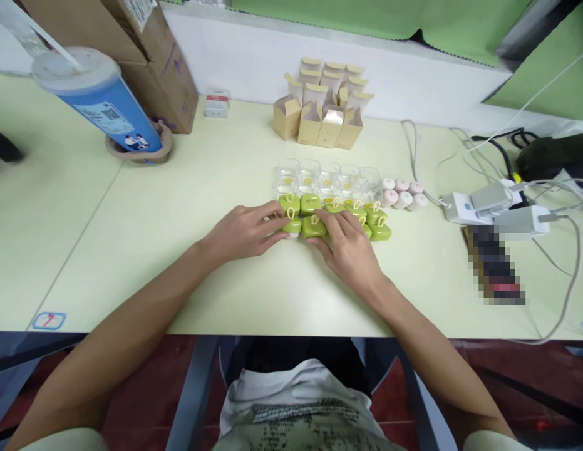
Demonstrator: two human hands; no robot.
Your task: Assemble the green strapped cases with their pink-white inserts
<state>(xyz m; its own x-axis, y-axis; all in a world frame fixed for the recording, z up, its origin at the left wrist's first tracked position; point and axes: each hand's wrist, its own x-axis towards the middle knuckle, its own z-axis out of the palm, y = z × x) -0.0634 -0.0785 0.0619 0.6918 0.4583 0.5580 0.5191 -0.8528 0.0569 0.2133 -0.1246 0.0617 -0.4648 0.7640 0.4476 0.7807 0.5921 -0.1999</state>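
Two rows of glossy green caps (310, 203) with pale loops on top stand on the table in front of me. My left hand (247, 230) grips the front-left green cap (291, 225) between thumb and fingers; something whitish shows under it. With thumb and index finger, my right hand (350, 250) holds the neighbouring green cap (314, 227) in the front row. Its fingers cover part of the caps behind. Beyond the caps are rows of clear square containers (309, 168) with yellow labels. Several pale pink rounded pieces (404, 199) sit to their right.
Small open cardboard boxes (318, 122) stand by the wall. At left are a blue cup (117, 113) in a holder and a large carton (164, 75). A power strip (467, 208), cables and a blurred dark object (495, 266) lie at right.
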